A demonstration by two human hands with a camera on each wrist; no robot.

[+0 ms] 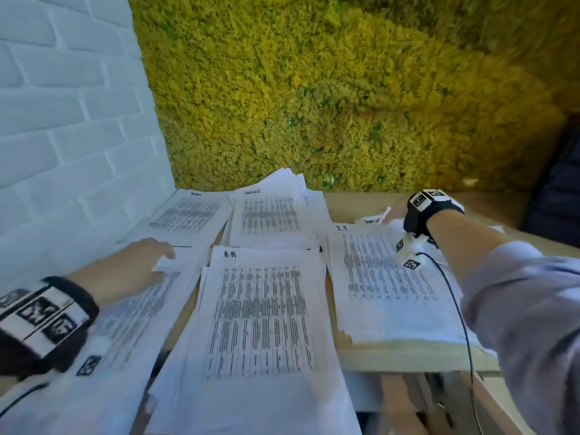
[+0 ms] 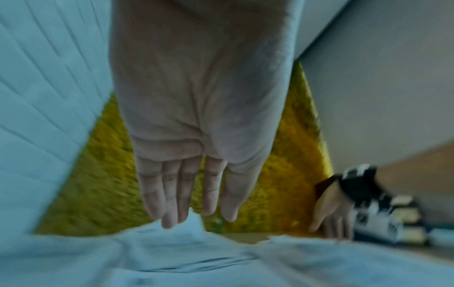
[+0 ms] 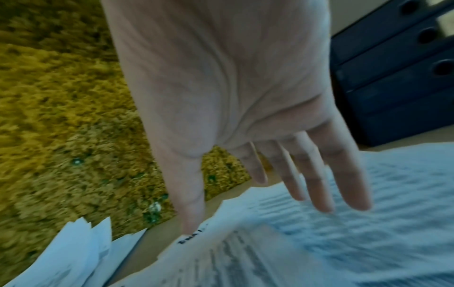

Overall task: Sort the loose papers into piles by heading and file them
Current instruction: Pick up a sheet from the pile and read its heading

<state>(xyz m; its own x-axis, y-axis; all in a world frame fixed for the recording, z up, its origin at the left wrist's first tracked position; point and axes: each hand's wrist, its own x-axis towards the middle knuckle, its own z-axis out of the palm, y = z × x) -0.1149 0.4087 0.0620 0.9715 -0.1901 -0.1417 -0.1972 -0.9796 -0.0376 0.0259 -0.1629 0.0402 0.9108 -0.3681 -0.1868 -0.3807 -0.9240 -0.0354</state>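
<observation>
Both hands are spread flat: left hand [image 1: 138,262] on a pile [image 1: 138,312], right hand [image 3: 245,120] over loose papers [image 3: 319,223]. Thin, floppy, slippery sheets; best lifted by an edge.

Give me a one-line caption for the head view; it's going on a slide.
Both open hands, left and right, reach over headed paper piles on a wooden table.
</observation>
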